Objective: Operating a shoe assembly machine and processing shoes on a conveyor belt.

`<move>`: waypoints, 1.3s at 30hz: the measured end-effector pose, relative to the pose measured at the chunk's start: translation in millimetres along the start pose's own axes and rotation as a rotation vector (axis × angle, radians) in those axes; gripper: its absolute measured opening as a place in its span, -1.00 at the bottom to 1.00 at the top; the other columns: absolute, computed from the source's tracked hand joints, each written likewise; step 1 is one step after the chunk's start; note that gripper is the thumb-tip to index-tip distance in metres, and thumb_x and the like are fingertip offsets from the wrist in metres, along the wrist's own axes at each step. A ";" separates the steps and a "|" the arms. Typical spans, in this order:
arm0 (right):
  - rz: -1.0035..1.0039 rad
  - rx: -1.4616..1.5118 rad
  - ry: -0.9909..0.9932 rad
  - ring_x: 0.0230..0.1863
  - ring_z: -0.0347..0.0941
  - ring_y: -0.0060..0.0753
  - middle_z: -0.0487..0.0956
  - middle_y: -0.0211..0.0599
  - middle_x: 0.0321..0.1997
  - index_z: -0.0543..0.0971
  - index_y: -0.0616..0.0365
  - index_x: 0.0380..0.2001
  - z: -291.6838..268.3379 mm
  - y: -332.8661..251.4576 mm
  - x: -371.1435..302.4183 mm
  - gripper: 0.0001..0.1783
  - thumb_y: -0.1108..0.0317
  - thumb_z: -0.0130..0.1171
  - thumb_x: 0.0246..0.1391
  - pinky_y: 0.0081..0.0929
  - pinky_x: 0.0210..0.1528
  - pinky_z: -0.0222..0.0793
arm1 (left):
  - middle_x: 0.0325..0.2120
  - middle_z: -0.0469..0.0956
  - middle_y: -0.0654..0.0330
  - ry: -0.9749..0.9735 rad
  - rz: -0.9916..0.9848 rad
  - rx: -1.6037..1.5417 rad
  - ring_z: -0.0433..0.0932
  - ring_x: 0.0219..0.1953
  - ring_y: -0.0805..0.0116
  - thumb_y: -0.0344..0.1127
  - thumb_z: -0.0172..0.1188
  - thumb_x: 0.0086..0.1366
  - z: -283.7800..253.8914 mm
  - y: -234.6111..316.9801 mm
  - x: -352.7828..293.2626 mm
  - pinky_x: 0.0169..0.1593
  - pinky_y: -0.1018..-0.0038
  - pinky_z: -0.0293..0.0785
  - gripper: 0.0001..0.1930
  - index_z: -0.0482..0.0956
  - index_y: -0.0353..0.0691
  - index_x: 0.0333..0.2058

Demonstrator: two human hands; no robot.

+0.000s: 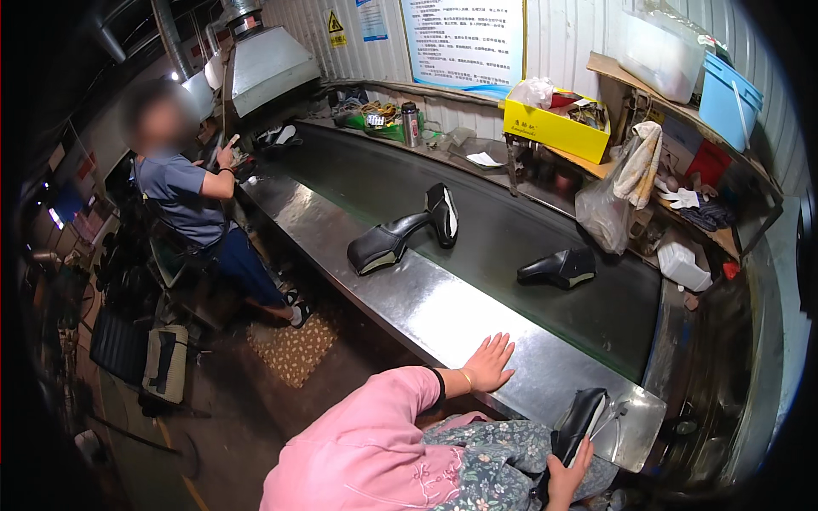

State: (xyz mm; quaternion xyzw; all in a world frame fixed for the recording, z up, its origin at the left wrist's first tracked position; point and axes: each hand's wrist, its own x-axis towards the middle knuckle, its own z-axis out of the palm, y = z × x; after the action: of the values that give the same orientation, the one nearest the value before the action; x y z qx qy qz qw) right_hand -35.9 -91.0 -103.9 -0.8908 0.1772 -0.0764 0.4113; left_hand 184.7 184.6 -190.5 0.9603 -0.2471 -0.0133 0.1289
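Observation:
My left hand (490, 362) lies flat with fingers spread on the shiny metal ledge (460, 315), holding nothing. My right hand (573, 473) is closed round the lower part of a black shoe (579, 417), held upright near my lap at the ledge's right end. Beside that shoe is a thin metal item (612, 417), too small to make out. Beyond the ledge, a dark green conveyor belt (486, 272) carries a black shoe (558, 268) on the right. Further left, one black shoe (375, 247) rests partly over the ledge, touching another black shoe (441, 215).
At the far left a co-worker (183, 179) sits by the belt, hands raised. A wall shelf (588, 162) holds a yellow box (558, 123); a blue bucket (730, 100) stands higher up. A plastic bag (607, 209) hangs over the belt's far edge. A thermos (411, 124) stands behind.

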 end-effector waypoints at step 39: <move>0.343 0.235 1.081 0.31 0.24 -0.39 0.33 -0.20 0.31 0.26 0.24 0.32 -231.9 -11.4 -195.1 -0.04 0.47 0.41 -0.24 -0.44 0.34 0.09 | 0.32 -0.01 -0.37 -0.073 0.052 0.274 -0.04 0.38 -0.29 0.11 -0.14 0.42 -4.5 10.7 29.0 0.40 -0.03 -0.14 -0.22 0.04 -0.52 0.31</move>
State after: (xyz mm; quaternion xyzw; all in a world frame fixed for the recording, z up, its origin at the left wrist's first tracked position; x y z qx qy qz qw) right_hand -279.0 -174.0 57.4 -0.6321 0.4944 -0.4718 0.3652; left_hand 205.5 162.9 -182.4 0.9611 -0.2758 -0.0112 -0.0120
